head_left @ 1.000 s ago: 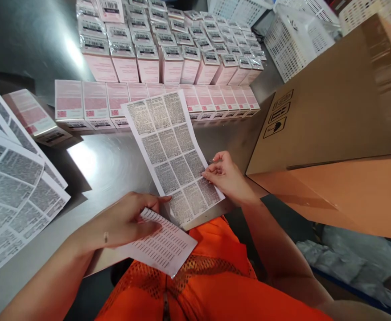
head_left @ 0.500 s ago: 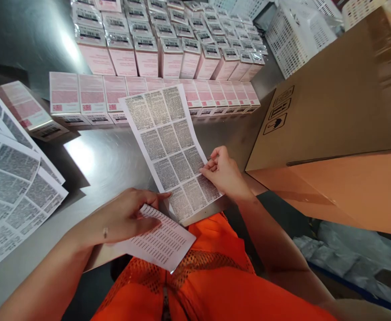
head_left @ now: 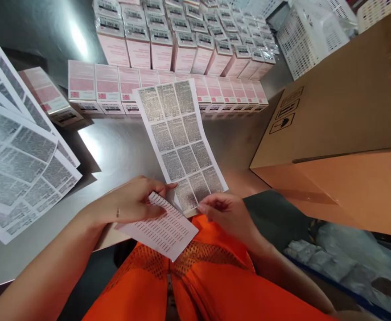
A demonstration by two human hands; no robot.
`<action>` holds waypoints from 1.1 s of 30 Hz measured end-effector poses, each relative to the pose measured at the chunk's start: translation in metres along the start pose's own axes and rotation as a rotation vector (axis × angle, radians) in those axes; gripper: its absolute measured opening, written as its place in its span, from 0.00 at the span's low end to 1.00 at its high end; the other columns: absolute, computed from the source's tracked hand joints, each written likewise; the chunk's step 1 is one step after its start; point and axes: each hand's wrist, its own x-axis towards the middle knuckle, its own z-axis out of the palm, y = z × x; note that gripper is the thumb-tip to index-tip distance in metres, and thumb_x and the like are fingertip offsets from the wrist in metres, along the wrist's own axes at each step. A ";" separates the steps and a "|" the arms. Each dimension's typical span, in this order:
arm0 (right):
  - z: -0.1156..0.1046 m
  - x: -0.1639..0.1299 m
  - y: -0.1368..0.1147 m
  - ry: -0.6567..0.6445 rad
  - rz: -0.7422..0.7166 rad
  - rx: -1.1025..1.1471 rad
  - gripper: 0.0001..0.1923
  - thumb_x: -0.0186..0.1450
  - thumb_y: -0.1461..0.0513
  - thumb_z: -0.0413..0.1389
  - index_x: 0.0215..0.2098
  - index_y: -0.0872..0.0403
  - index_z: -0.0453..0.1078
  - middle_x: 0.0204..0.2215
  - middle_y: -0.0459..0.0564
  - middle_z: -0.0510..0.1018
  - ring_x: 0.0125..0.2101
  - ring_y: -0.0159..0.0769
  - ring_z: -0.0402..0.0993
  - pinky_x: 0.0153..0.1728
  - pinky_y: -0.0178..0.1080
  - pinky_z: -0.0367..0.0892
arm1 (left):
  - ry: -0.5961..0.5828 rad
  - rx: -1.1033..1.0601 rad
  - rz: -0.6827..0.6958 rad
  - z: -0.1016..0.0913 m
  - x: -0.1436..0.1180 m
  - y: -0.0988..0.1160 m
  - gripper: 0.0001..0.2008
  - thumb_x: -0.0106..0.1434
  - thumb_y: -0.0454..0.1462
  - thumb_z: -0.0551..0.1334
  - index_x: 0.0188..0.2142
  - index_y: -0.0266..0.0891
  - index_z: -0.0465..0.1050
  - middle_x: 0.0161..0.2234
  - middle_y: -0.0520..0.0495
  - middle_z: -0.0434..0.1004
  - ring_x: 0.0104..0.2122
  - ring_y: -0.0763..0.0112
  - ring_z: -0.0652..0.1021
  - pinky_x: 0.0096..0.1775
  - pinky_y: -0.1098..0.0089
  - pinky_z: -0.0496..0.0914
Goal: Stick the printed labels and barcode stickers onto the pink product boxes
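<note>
A white sheet of printed labels (head_left: pixel 178 129), laid out in a grid of dense text blocks, lies slanted on the metal table. My left hand (head_left: pixel 140 198) is closed on a smaller white sheet with rows of short printed lines (head_left: pixel 163 229), which hangs over the table edge. Its index finger presses on the lower left border of the label sheet. My right hand (head_left: pixel 224 211) pinches at the label sheet's bottom edge with thumb and index finger. Whether a label corner is lifted there is too small to tell.
Pink-and-white boxes (head_left: pixel 106 87) lie in a row behind the sheet, with stacked boxes (head_left: pixel 162 49) beyond. A single box (head_left: pixel 50 96) and more label sheets (head_left: pixel 21 156) are at left. A large cardboard carton (head_left: pixel 332 102) stands at right, white plastic baskets (head_left: pixel 295 53) behind it.
My right hand has moved down from the label sheet's right edge to its bottom edge. My left hand keeps its hold. The whole view has shifted slightly.
</note>
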 end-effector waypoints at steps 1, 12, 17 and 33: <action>0.005 -0.005 0.003 -0.016 0.002 -0.047 0.12 0.60 0.53 0.60 0.26 0.53 0.74 0.20 0.44 0.72 0.22 0.31 0.66 0.24 0.35 0.60 | 0.010 -0.010 0.004 0.000 0.000 -0.001 0.05 0.55 0.39 0.63 0.27 0.41 0.72 0.47 0.46 0.83 0.57 0.51 0.75 0.32 0.72 0.71; 0.018 -0.001 0.008 0.014 -0.172 -0.425 0.17 0.68 0.58 0.53 0.22 0.53 0.65 0.20 0.41 0.68 0.25 0.29 0.64 0.26 0.34 0.53 | -0.036 0.073 -0.002 -0.003 -0.001 0.006 0.05 0.55 0.39 0.63 0.29 0.42 0.69 0.59 0.46 0.74 0.58 0.51 0.75 0.32 0.72 0.69; 0.020 -0.001 0.008 0.028 -0.168 -0.452 0.16 0.68 0.59 0.53 0.23 0.53 0.68 0.20 0.42 0.72 0.24 0.30 0.67 0.26 0.34 0.54 | -0.042 0.080 0.003 -0.002 0.000 0.001 0.05 0.56 0.39 0.63 0.29 0.42 0.67 0.62 0.48 0.71 0.55 0.53 0.77 0.30 0.72 0.68; 0.026 0.002 0.014 0.214 -0.228 -0.479 0.13 0.61 0.61 0.59 0.21 0.52 0.62 0.20 0.41 0.69 0.21 0.29 0.65 0.23 0.33 0.57 | -0.033 0.056 0.012 -0.001 -0.001 -0.003 0.06 0.57 0.40 0.63 0.29 0.41 0.70 0.54 0.47 0.80 0.52 0.53 0.78 0.31 0.73 0.69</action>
